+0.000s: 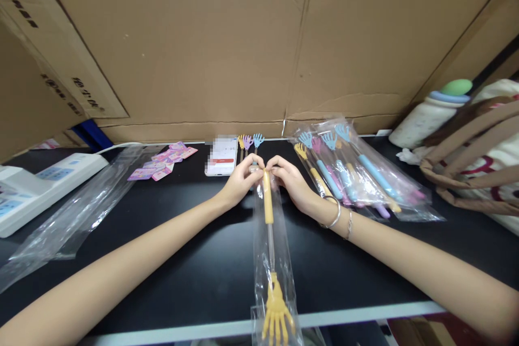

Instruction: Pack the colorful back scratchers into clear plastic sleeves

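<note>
A yellow back scratcher [268, 211] lies inside a narrow clear plastic bag [279, 259] on the black table [194, 259], claw end toward me at the near edge. My left hand [242, 179] and my right hand [288, 179] both pinch the far open end of that bag around the yellow handle tip. Three loose scratchers [248, 143] in yellow, purple and blue lie just beyond my fingers.
A pile of bagged scratchers [357, 175] lies right of my right hand. A phone [221, 155], pink cards [162, 162], empty clear bags [68, 211] and a white device [32, 186] lie left. A bottle [433, 113] and a tote bag [478, 162] stand right. Cardboard [243, 38] walls the back.
</note>
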A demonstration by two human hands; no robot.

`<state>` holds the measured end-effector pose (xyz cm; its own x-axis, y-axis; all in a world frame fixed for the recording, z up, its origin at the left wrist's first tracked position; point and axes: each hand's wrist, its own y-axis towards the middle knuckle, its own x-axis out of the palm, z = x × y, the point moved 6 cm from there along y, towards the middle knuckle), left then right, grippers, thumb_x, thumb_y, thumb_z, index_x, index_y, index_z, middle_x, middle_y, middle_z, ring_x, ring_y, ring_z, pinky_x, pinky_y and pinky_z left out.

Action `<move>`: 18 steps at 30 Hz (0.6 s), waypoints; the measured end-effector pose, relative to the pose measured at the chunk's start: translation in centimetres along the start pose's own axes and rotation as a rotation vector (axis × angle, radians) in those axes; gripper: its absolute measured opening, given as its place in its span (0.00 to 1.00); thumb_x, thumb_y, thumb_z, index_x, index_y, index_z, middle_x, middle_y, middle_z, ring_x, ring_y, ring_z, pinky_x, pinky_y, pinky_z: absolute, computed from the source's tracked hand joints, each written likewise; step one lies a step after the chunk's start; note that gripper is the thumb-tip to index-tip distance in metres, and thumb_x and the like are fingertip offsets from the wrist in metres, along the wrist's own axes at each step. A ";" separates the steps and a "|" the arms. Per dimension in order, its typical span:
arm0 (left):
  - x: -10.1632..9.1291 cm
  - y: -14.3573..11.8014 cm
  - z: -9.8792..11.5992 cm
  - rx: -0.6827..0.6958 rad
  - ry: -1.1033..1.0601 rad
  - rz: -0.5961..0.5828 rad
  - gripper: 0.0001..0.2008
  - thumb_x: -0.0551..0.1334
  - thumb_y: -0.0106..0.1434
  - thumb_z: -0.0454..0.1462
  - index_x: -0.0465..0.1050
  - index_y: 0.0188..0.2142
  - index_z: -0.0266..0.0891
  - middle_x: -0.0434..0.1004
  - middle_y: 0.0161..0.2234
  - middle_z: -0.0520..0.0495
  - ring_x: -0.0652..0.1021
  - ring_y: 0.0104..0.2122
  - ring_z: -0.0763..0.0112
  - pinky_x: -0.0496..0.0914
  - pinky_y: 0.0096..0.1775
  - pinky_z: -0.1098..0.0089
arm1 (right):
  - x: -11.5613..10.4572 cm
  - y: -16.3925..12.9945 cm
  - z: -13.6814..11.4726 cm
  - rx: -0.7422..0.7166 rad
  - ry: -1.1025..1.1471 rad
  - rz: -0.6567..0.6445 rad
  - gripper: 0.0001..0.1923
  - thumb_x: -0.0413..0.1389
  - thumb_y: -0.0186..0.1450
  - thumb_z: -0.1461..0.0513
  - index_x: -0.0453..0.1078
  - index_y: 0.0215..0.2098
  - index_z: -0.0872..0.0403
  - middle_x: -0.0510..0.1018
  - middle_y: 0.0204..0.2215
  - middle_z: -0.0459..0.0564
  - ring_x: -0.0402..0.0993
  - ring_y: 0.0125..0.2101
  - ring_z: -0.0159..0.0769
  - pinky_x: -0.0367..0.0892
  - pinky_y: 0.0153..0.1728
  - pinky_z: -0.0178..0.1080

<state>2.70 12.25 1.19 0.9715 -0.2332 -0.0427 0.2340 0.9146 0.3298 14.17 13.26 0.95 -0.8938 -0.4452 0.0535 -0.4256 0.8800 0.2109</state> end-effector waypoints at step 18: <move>-0.2 0.0 0.0 0.057 0.009 0.026 0.09 0.59 0.55 0.39 0.58 0.31 0.40 0.59 0.23 0.58 0.66 0.22 0.79 0.61 0.25 0.78 | 0.1 -0.1 0.0 -0.062 -0.051 -0.034 0.04 0.53 0.59 0.62 0.62 0.33 0.51 0.62 0.17 0.37 0.58 0.18 0.28 0.55 0.20 0.32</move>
<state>2.53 12.28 1.14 0.9775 -0.2068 -0.0419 0.2068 0.8998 0.3841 14.14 13.19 0.93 -0.8859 -0.4639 -0.0043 -0.4474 0.8519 0.2720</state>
